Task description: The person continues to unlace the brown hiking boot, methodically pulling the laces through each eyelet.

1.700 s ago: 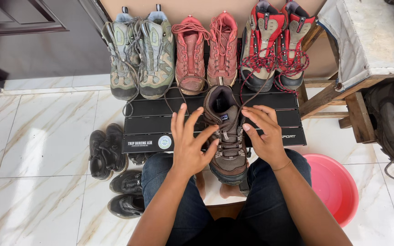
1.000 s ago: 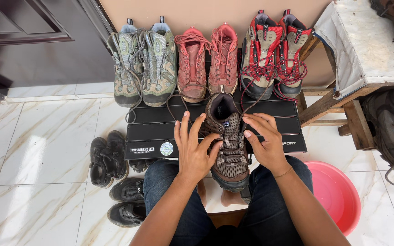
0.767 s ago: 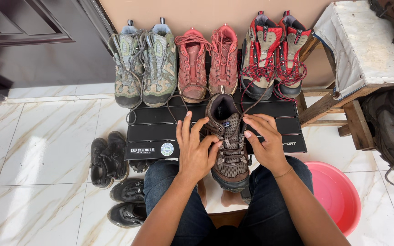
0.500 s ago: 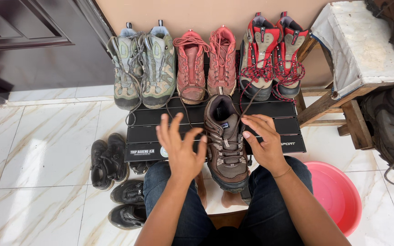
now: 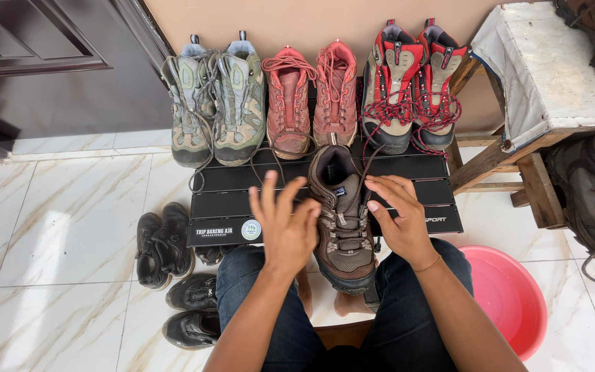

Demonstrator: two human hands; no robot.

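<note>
A brown hiking shoe (image 5: 342,213) with grey mesh panels and a dark padded collar lies sole-down, its heel opening on the front edge of the low black tabletop (image 5: 228,200) and its toe pointing back toward the person's lap, between the knees. Its tongue is pulled open and its laces are loosened across the eyelets. Thin dark lace ends trail from the collar out over the black slats.
</note>
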